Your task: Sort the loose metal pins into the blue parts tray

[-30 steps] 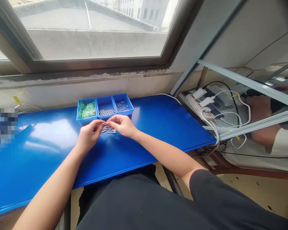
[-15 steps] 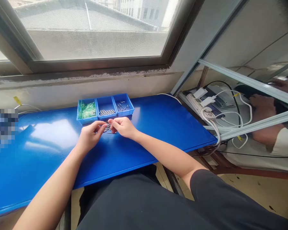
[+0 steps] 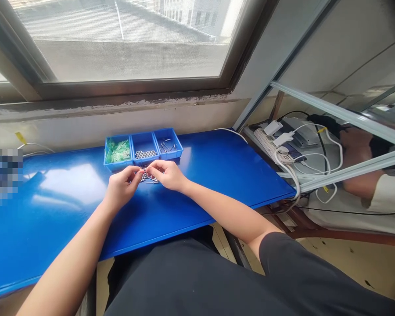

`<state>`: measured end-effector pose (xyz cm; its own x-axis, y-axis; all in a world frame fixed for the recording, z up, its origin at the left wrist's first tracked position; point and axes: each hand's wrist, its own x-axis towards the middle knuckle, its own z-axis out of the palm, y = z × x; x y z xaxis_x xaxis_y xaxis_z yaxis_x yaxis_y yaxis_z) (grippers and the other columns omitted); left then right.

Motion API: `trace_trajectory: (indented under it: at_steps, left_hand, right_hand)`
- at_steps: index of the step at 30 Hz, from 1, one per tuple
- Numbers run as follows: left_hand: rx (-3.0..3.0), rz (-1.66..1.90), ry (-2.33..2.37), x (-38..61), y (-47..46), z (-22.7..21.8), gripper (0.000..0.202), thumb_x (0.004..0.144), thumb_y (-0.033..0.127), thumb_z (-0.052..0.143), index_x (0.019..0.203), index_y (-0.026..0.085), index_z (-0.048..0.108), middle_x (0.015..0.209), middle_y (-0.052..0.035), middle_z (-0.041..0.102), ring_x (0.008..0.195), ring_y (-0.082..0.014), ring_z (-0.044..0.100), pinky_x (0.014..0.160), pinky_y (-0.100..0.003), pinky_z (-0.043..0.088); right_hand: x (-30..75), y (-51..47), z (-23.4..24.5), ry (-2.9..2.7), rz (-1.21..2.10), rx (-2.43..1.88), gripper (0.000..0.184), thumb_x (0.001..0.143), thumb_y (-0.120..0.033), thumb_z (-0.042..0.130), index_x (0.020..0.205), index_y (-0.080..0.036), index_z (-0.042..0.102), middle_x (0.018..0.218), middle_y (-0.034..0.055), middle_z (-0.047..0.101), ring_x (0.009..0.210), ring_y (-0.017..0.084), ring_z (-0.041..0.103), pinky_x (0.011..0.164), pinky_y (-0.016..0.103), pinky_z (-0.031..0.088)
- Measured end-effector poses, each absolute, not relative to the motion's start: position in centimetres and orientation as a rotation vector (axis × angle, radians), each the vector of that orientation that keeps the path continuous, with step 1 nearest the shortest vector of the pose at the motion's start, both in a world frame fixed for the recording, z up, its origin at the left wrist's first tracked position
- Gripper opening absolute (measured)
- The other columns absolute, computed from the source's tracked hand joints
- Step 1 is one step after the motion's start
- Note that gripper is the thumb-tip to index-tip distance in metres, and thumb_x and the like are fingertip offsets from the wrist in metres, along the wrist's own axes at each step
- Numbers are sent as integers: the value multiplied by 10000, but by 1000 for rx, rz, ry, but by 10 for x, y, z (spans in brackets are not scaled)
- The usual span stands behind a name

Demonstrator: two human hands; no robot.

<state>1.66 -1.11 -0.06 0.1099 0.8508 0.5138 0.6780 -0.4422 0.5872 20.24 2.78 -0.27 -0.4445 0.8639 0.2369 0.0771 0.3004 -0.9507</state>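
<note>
My left hand [image 3: 123, 185] is closed in a pinch, thumb against forefinger, over the table. Close to its fingertips, my right hand [image 3: 168, 175] is pinched as well. Whatever the two hold between them is too small to make out. Loose metal pins [image 3: 150, 180] lie on the blue tabletop just under the fingers. Behind the hands stand three joined blue bins: the left bin [image 3: 113, 167] holds green-and-clear plastic bits, the middle bin [image 3: 146, 160] holds round metal nuts or rings, and the right bin [image 3: 173, 155] has several thin metal pins.
The blue table [image 3: 197, 197] runs along a wall beneath a window [image 3: 128, 57]. On the right, a metal frame [image 3: 342, 105] borders the table. Beyond it are a power strip [image 3: 271, 145], white cables [image 3: 327, 153] and another person's arm [image 3: 358, 171].
The fingers of my right hand have shifted slightly left and straightened a little. More of the pins beneath them shows. Past the frame, the other person's arm has moved slightly.
</note>
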Motion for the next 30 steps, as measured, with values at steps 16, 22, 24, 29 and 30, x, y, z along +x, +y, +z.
trace_trajectory:
  at_steps: [16, 22, 24, 29, 30]
  left_hand:
    - [2176, 1217, 1534, 15, -10, -1, 257, 905, 398, 544, 910, 179, 680, 560, 38, 552, 484, -84, 447, 517, -193, 402]
    - [2162, 1187, 1510, 15, -9, -3, 262, 906, 401, 546, 918, 175, 677, 560, 42, 541, 486, -84, 442, 515, -196, 395]
    - [2149, 1183, 1512, 16, -10, -2, 260, 905, 403, 547, 934, 177, 673, 552, 50, 526, 478, -82, 422, 512, -195, 390]
    - [2142, 1171, 1522, 16, -11, 0, 260, 906, 405, 540, 940, 180, 666, 565, 38, 558, 483, -84, 435, 514, -192, 394]
    - [2145, 1169, 1529, 16, -11, 0, 266, 907, 410, 536, 925, 179, 666, 577, 30, 579, 488, -86, 450, 516, -192, 398]
  right_hand:
    - [201, 27, -4, -1755, 1183, -836, 283, 829, -398, 668, 962, -149, 699, 874, 48, 708, 719, 114, 625, 662, 234, 509]
    - [202, 27, -2, -1778, 1177, -892, 260, 869, -383, 612, 901, -141, 699, 804, 36, 696, 682, 109, 600, 636, 229, 481]
    - [202, 27, -3, -1781, 1201, -883, 289, 883, -410, 597, 872, -139, 694, 792, 39, 694, 690, 115, 610, 641, 232, 482]
    - [202, 29, -9, -1799, 1243, -856, 356, 904, -453, 567, 809, -130, 684, 747, 48, 696, 691, 128, 634, 655, 242, 493]
    - [202, 29, -9, -1803, 1239, -862, 361, 904, -455, 566, 806, -130, 686, 742, 49, 697, 680, 127, 631, 650, 242, 493]
